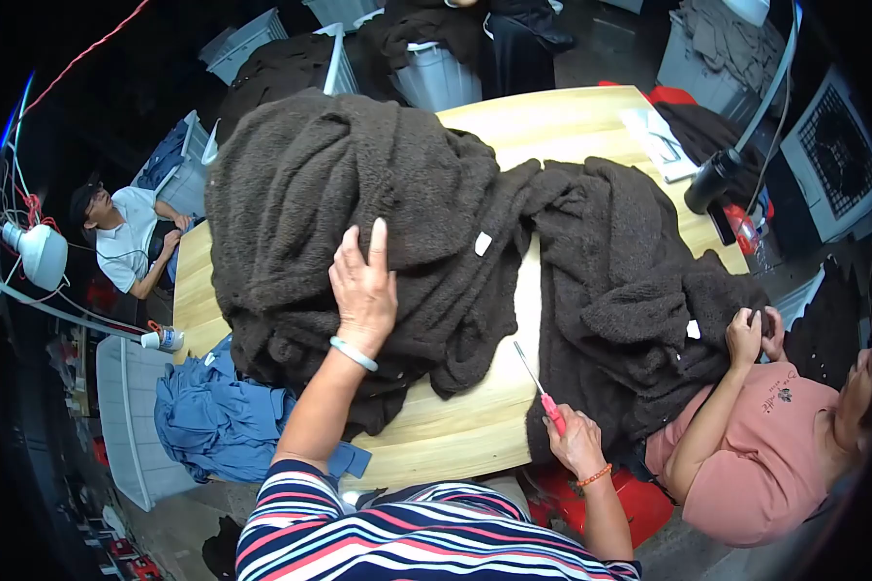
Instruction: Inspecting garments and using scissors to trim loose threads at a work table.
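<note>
My left hand (363,286) lies flat, fingers spread, on a big heap of dark brown fleece garments (349,203) on the left half of a light wooden table (455,426). My right hand (576,441) is closed on the pink handle of small thread snips (543,387), blade pointing up toward the table's middle, at the edge of a second dark brown fleece pile (620,290). A small white tag (482,243) shows on the left heap.
A person in a pink shirt (756,455) at the right grips the second pile with both hands (754,334). Another person in white (126,237) sits at far left. Blue cloth (213,416) fills a grey bin. White bins (436,73) stand beyond the table. A black bottle (712,179) stands at right.
</note>
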`<state>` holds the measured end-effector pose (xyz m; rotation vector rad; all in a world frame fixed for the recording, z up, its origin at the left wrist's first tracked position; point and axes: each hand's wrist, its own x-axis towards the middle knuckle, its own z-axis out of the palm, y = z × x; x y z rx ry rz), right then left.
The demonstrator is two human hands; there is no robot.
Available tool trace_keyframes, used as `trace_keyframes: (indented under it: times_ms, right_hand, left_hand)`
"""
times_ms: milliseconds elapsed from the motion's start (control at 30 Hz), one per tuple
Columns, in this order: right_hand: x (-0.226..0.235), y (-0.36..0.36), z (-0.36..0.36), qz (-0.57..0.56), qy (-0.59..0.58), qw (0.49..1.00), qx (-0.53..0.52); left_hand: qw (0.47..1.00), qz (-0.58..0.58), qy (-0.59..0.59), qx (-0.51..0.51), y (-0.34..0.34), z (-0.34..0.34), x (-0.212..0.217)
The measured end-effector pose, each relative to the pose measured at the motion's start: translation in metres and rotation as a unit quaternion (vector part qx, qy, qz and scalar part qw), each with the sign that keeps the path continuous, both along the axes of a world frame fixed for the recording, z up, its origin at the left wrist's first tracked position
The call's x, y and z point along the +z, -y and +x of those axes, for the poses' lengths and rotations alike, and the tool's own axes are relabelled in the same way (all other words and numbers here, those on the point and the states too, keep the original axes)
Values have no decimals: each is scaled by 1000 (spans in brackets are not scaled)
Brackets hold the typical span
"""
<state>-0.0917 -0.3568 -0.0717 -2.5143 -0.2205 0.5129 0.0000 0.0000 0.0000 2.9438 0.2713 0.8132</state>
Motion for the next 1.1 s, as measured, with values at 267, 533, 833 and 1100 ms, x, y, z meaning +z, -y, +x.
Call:
trace_keyframes:
  times_ms: [267,533,833,1100]
  right_hand:
    - [59,-59,18,41,76,994,61]
    - [69,-76,27,61,104,989,89]
    - [112,-113,59,107,136,975,142]
    - [162,-155,89,38,108,969,220]
  left_hand:
    - [777,-606,91,-142,-90,-43,19]
    - [774,-616,-106,-105,-92,-42,48]
    - [910,-397,110,-53,-119,89,29]
    - [687,-703,130,-132,-119,62,-14]
